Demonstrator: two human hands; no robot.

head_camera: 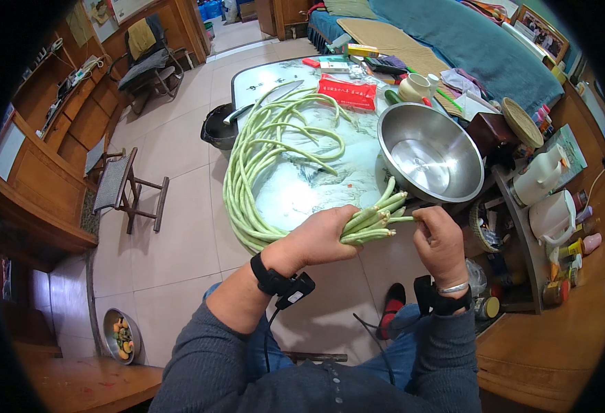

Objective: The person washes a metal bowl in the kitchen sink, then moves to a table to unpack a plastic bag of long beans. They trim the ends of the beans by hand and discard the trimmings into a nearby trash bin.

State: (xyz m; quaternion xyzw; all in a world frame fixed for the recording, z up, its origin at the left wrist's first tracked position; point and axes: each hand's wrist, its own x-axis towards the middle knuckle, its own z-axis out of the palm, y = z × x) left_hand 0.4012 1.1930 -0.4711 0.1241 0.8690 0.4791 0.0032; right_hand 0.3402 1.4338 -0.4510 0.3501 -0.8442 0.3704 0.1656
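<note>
My left hand (323,235) is closed around a bundle of long green yardlong beans (245,196) near their cut ends, at the table's front edge. The beans curve left and back across the marble-patterned table (302,178), their thin tips lying loose. Just right of the bundle, my right hand (441,240) pinches the end of a single bean that sticks out past the others. Beyond the right hand stands a wide stainless steel bowl (429,155), with nothing seen inside it. A kitchen knife (276,95) lies at the table's far left, partly under the beans.
A black bin (219,128) stands against the table's left side. Behind the beans lies a red packet (347,93); near it are a small jar (414,88) and several small items. White jugs (553,217) stand on the right shelf. A folding stool (127,188) is on the floor.
</note>
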